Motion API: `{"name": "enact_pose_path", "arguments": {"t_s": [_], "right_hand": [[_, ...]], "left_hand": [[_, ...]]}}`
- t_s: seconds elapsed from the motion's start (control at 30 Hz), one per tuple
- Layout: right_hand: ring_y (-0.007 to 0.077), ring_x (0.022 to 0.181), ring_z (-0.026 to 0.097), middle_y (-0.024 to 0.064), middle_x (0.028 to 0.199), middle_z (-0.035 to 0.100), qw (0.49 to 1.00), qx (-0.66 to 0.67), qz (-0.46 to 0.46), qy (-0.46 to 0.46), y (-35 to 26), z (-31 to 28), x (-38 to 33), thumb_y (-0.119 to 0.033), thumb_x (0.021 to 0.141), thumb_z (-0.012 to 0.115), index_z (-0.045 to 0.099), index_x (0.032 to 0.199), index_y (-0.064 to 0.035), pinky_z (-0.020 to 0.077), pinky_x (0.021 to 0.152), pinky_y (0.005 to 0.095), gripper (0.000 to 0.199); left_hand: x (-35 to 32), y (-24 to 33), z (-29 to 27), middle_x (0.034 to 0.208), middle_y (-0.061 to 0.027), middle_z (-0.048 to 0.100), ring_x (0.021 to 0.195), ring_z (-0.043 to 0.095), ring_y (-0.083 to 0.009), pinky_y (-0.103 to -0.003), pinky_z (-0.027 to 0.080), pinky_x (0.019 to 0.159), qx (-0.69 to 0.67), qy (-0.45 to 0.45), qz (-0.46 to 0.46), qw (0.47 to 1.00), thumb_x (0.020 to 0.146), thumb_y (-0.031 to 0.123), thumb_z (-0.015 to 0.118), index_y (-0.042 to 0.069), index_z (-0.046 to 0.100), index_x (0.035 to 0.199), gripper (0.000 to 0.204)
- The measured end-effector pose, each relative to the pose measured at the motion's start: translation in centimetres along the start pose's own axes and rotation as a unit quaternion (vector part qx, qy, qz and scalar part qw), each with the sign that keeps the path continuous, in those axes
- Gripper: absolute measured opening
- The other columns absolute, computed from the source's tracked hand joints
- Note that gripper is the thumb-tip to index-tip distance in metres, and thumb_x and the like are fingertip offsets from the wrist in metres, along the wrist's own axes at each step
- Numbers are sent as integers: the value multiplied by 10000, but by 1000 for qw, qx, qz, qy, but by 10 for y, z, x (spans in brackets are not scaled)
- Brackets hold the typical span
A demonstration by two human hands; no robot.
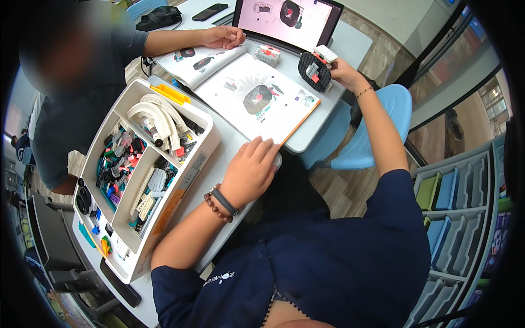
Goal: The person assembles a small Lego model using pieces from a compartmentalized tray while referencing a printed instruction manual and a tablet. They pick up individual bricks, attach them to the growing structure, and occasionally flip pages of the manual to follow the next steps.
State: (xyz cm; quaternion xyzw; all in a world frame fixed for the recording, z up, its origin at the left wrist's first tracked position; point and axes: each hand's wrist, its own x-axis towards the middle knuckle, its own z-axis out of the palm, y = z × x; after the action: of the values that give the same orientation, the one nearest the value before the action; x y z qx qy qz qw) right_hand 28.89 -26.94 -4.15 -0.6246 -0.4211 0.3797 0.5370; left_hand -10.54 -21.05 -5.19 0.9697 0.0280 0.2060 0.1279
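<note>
In my right hand (348, 75), held by its right side, is a brick-built model (313, 71) with a black rounded plate, grey and red pieces at its middle and a white block on top. It is at the table's far right, by the laptop. My left hand (249, 170) lies with fingers stretched out at the table edge, its fingertips by the lower corner of an open instruction booklet (235, 82). The booklet's page pictures a black rounded part. A small grey and red brick assembly (267, 55) stands just beyond the booklet.
A white compartment tray (210, 139) of loose bricks fills the table's left side. Behind the booklet a laptop (287, 22) shows a building picture. Another person's hand (223, 37) rests near it. A phone (210, 12) and blue chair (391, 112) are also in view.
</note>
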Motion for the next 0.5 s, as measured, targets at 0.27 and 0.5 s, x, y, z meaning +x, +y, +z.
{"name": "enact_pose_path", "arguments": {"t_s": [0.27, 0.5], "right_hand": [[152, 1068, 532, 76, 1143, 565, 996, -85, -22, 6, 8, -11, 5, -36, 721, 608, 497, 1262, 25, 423, 950, 274, 555], [189, 1123, 542, 107, 1238, 556, 975, -152, -62, 147, -44, -25, -60, -26, 778, 588, 503, 1283, 14, 424, 978, 311, 513]], "left_hand": [[-17, 17, -8, 1182, -115, 532, 1099, 521, -296, -381, 450, 903, 1, -50, 32, 998, 747, 104, 657, 26, 549, 1177, 451], [-49, 27, -16, 1180, -135, 530, 1109, 517, -301, -402, 442, 919, -26, -68, 43, 996, 749, 148, 669, 38, 570, 1165, 441]]}}
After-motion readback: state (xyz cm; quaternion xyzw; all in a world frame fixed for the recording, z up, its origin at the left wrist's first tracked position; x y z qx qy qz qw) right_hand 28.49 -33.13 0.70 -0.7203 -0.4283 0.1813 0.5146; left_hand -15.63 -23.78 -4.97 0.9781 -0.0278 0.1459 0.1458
